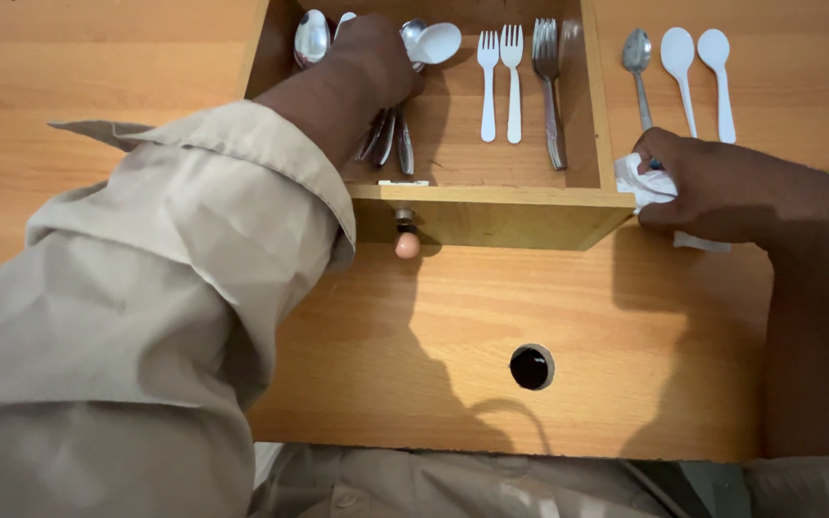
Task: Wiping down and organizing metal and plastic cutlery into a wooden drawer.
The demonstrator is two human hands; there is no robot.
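Left hand (371,58), reaching out of a beige sleeve (194,221), is inside the shallow wooden drawer box (491,216) sitting on the desk. Fingers closed around a bunch of steel spoons (388,134); handles stick out below the fist, bowls above it. One white plastic spoon (434,43) lies against the knuckles.

Further right in the box: two white plastic forks (501,82), then a steel fork (547,86) along the wall, all lying flat and apart.

Right hand (712,182) rests on the wooden desk (626,364) just outside the box's right corner, clenched on a crumpled white cloth (647,184). Beyond it a steel spoon (637,72) and two white plastic spoons (698,67) lie in a row.

Risk, as I judge it: the bunch is held near mid-handle, so a loose grip could let spoons slide out and clatter. The sleeve cuff hangs over the box's front edge and could nudge it.
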